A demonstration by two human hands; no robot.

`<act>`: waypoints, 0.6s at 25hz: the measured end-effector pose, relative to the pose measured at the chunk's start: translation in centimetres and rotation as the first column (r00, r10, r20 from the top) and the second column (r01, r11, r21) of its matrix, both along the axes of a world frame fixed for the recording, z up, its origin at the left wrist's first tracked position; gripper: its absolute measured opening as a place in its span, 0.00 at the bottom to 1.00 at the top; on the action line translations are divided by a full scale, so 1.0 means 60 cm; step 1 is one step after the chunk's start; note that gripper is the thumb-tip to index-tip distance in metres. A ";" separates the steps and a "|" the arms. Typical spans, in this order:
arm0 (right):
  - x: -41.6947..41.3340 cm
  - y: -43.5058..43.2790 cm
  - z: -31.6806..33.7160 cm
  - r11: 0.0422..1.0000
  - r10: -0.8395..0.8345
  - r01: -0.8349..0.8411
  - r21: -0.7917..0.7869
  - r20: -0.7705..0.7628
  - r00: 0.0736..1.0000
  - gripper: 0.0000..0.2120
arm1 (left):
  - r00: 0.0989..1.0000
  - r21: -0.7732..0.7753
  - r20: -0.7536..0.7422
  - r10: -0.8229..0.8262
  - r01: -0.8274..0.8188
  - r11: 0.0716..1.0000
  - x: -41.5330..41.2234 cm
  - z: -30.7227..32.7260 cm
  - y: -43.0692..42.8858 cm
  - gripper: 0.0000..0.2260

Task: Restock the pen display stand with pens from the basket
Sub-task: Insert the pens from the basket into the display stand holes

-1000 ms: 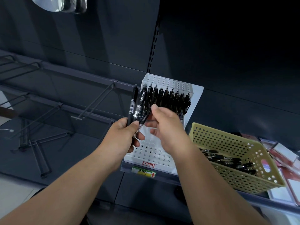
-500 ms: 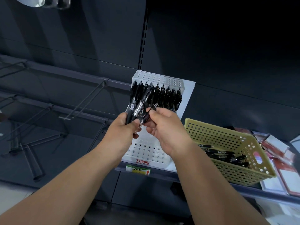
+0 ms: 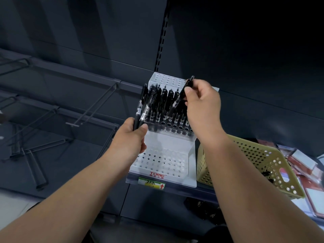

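A dark shelf (image 3: 175, 190) carries a white tiered pen stand (image 3: 168, 146) and, just to its right, a yellow perforated basket (image 3: 259, 155) with a few black pens visible inside. The stand's middle tier holds a row of black pens (image 3: 164, 106); its front tier shows bare holes. The left hand (image 3: 129, 139) is closed around a small bunch of pens (image 3: 140, 111) beside the stand. The right hand (image 3: 201, 106) pinches a single pen (image 3: 182, 93), tilted, above the row.
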State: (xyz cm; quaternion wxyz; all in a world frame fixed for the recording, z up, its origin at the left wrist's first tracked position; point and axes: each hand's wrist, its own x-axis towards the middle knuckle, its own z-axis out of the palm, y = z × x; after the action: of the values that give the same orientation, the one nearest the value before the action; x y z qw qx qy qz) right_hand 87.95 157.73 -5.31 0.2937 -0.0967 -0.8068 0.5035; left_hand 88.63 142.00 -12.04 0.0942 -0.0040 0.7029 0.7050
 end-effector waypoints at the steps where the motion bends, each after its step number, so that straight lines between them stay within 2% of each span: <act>1: -0.005 0.000 -0.005 1.000 0.003 -0.004 0.029 0.011 1.000 0.09 | 1.000 -0.019 -0.013 -0.013 0.013 1.000 -0.001 -0.001 -0.002 0.11; 8: -0.025 -0.006 -0.038 0.996 0.012 -0.019 0.082 0.090 0.996 0.13 | 1.000 -0.048 0.001 -0.025 0.025 0.999 -0.004 -0.008 -0.013 0.10; 15: -0.034 -0.012 -0.053 0.948 -0.010 -0.040 0.316 0.157 0.988 0.15 | 0.999 -0.075 0.001 -0.047 0.047 0.996 -0.006 -0.014 -0.014 0.11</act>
State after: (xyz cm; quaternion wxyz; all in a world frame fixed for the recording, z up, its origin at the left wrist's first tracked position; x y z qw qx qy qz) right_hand 85.89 156.98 -8.47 0.2372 -0.0812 -0.8986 0.3600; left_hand 88.26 141.14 -12.87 0.1101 0.0092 0.7288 0.6758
